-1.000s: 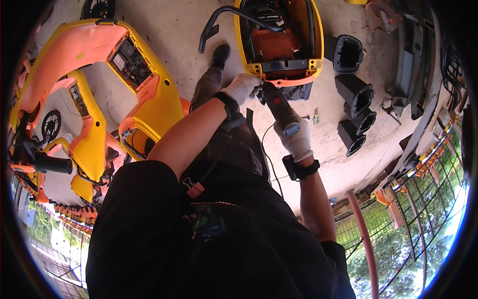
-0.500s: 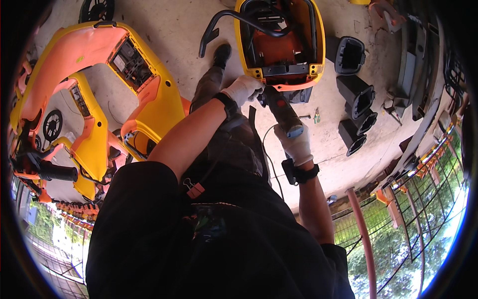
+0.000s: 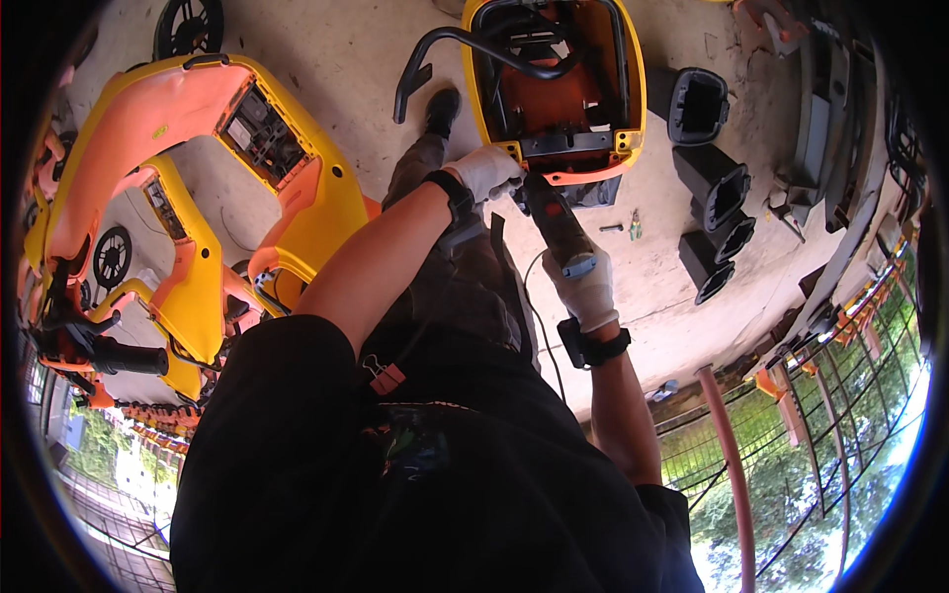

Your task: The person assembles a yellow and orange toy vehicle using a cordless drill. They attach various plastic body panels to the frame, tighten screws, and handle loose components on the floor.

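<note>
My right hand [image 3: 585,293], in a pale glove, is closed around the rear end of a dark handheld power tool [image 3: 556,219] with a red spot on its body. The tool's front end points at the near edge of a yellow and orange vehicle body part [image 3: 635,148] with an open black-lined cavity. Also gloved, my left hand [image 3: 488,174] has its fingers curled together beside the tool's front end and that near edge. What those fingers grip is too dark and small to make out. The tool's working tip is hidden.
Yellow-orange scooter bodies [image 3: 314,222] stand on the left, near a black wheel [image 3: 190,28]. A curved black tube [image 3: 435,44] crosses the body part. Several black hollow housings [image 3: 697,107] lie on the right. A thin cable [image 3: 539,321] hangs by my leg.
The view has shifted slightly, so surrounding things sit a little differently. My hands keep nearly the same place at the body part's near edge, with the tool still in my right hand.
</note>
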The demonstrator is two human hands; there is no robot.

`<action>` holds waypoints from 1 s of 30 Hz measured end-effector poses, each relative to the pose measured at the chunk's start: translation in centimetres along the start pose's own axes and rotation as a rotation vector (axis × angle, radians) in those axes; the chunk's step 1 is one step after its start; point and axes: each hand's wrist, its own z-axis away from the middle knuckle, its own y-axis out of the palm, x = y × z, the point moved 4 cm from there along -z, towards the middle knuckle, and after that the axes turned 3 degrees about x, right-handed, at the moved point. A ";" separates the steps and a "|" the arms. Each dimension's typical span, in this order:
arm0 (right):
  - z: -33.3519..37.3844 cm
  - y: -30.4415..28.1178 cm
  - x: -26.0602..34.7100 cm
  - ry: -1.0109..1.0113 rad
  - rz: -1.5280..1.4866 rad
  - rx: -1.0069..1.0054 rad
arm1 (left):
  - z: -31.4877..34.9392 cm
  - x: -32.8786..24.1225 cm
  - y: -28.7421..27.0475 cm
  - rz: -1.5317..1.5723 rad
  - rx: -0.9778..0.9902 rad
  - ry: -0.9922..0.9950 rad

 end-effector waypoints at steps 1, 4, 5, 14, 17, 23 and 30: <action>0.0 0.0 0.1 -0.006 0.002 -0.002 | -0.3 0.4 -0.2 0.018 -0.049 -0.054; -0.1 0.2 -0.4 -0.011 -0.004 -0.002 | -1.1 0.7 -0.2 0.013 -0.158 -0.171; -0.1 0.3 -0.7 -0.006 -0.012 0.001 | -1.1 0.6 -0.1 -0.026 -0.168 -0.175; 0.2 0.6 -0.9 0.013 -0.096 -0.030 | -2.2 -0.4 -0.3 -1.005 -0.073 0.168; 0.3 1.0 -1.4 0.035 -0.108 -0.024 | -2.6 0.2 -0.5 -1.369 0.009 0.380; 0.4 1.7 -1.5 0.017 -0.156 -0.036 | -2.5 0.3 -0.8 -1.515 -0.035 0.358; 1.3 1.3 -1.9 0.000 -0.301 -0.071 | 2.1 -2.1 -0.8 -0.080 -0.141 -0.046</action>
